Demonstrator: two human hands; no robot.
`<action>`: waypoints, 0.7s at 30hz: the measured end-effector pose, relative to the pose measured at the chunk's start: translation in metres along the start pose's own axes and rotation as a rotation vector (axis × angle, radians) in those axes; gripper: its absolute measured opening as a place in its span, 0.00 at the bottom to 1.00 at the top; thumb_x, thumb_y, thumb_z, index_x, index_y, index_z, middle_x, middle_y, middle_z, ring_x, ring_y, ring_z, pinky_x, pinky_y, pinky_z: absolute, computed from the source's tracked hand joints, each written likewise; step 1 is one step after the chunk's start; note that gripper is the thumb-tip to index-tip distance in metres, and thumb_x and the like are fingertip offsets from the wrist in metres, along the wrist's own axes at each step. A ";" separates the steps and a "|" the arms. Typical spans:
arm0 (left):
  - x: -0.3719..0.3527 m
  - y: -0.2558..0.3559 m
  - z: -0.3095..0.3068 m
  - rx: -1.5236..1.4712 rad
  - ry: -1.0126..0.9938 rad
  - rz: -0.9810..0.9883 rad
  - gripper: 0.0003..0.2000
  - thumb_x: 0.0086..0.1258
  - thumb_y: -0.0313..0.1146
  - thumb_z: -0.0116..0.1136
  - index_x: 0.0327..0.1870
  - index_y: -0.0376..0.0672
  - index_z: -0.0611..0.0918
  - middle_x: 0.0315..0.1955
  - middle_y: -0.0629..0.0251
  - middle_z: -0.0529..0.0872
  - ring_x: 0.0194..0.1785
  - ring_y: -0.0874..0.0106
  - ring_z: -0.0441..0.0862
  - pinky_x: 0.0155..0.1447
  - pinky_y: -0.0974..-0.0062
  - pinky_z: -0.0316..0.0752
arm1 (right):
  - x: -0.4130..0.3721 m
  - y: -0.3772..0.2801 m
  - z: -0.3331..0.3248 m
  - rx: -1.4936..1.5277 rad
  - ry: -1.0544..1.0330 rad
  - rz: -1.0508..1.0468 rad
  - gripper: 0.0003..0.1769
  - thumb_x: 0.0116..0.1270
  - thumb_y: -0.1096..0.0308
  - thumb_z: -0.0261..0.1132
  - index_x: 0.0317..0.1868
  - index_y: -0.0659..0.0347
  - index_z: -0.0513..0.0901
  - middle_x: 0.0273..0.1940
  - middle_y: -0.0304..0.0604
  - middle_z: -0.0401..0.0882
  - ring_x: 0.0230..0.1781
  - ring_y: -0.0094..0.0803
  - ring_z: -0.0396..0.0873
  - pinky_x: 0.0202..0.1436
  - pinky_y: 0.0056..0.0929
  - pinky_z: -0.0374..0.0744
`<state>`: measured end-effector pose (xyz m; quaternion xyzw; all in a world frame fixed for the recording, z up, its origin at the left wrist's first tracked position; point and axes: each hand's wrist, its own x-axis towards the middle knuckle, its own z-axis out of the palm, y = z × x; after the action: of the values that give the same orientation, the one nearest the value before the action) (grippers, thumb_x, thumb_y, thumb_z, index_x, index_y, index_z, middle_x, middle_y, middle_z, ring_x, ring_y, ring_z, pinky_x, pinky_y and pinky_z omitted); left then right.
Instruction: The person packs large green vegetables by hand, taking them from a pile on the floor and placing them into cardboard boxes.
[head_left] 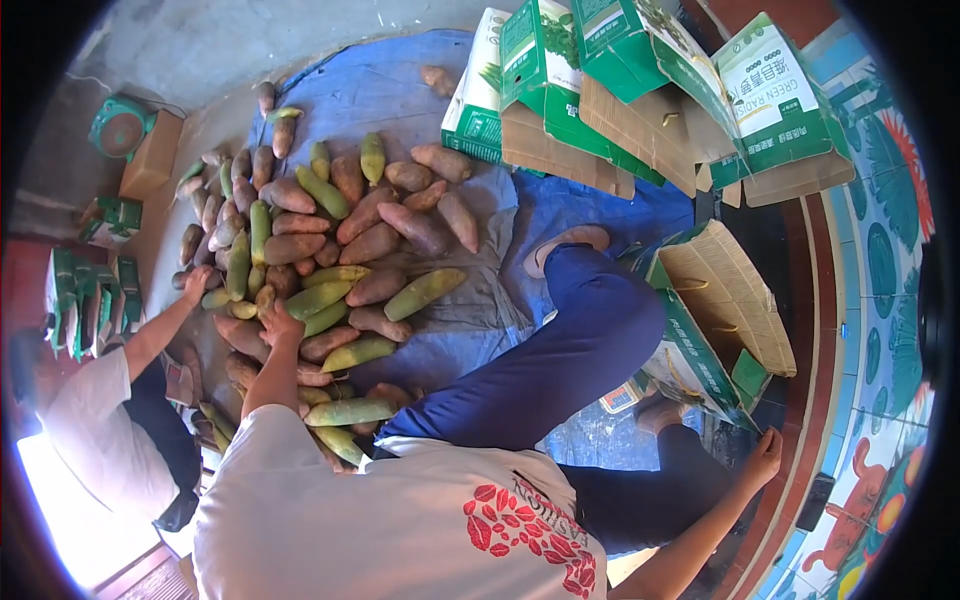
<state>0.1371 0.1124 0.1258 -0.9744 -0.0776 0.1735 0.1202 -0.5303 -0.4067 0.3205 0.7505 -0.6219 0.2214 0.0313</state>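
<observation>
My left hand (281, 328) reaches into a heap of green and reddish-brown radishes (375, 243). Its fingers are stretched out and touch the radishes beneath them; none is visibly gripped. A long green radish (350, 411) lies near my left forearm. Low on the right, my right hand (766, 457) has its fingers closed at the lower corner of an open green cardboard carton (690, 345). The carton is tilted beside my knee, with its brown inside and a loose flap showing.
More green-and-white cartons (545, 75) stand open at the upper right. A blue tarp (400, 75) lies under the radishes. To the left, a co-worker's hand (198, 284) touches the heap. A green fan (121, 127) and a brown box (152, 155) stand by the wall.
</observation>
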 end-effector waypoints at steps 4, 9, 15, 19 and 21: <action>0.013 -0.013 -0.005 -0.029 -0.256 -0.045 0.36 0.62 0.36 0.57 0.71 0.57 0.56 0.63 0.63 0.72 0.70 0.64 0.64 0.67 0.51 0.60 | 0.002 -0.006 0.002 0.022 -0.019 0.004 0.14 0.72 0.64 0.54 0.45 0.65 0.82 0.37 0.52 0.83 0.36 0.41 0.83 0.39 0.36 0.79; 0.032 -0.022 0.020 -0.151 -0.182 -0.022 0.32 0.60 0.32 0.60 0.64 0.51 0.59 0.59 0.53 0.73 0.64 0.58 0.71 0.63 0.61 0.71 | 0.006 -0.004 0.004 -0.035 -0.034 -0.010 0.14 0.72 0.65 0.54 0.44 0.65 0.82 0.38 0.52 0.83 0.37 0.42 0.83 0.40 0.36 0.79; 0.023 -0.020 0.020 -0.192 -0.122 0.054 0.35 0.53 0.36 0.70 0.60 0.46 0.61 0.57 0.47 0.73 0.61 0.56 0.74 0.61 0.64 0.73 | 0.005 0.000 0.007 -0.037 0.006 -0.052 0.15 0.72 0.62 0.52 0.44 0.60 0.83 0.36 0.49 0.84 0.35 0.42 0.83 0.38 0.37 0.79; 0.025 -0.027 0.050 -0.017 -0.254 0.185 0.41 0.49 0.43 0.73 0.63 0.47 0.62 0.59 0.49 0.71 0.61 0.57 0.74 0.61 0.65 0.74 | 0.006 0.005 0.009 -0.098 0.021 -0.102 0.15 0.72 0.62 0.52 0.44 0.61 0.83 0.36 0.48 0.84 0.35 0.40 0.84 0.38 0.35 0.79; 0.016 -0.016 0.054 0.175 -0.366 0.205 0.43 0.50 0.47 0.72 0.67 0.50 0.62 0.63 0.50 0.67 0.63 0.58 0.72 0.61 0.65 0.73 | 0.007 0.010 0.011 -0.061 0.011 -0.080 0.15 0.72 0.62 0.52 0.44 0.61 0.83 0.36 0.47 0.84 0.34 0.39 0.84 0.37 0.35 0.79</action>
<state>0.1305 0.1421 0.0760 -0.9152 0.0166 0.3650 0.1701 -0.5359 -0.4188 0.3103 0.7722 -0.5977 0.2050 0.0662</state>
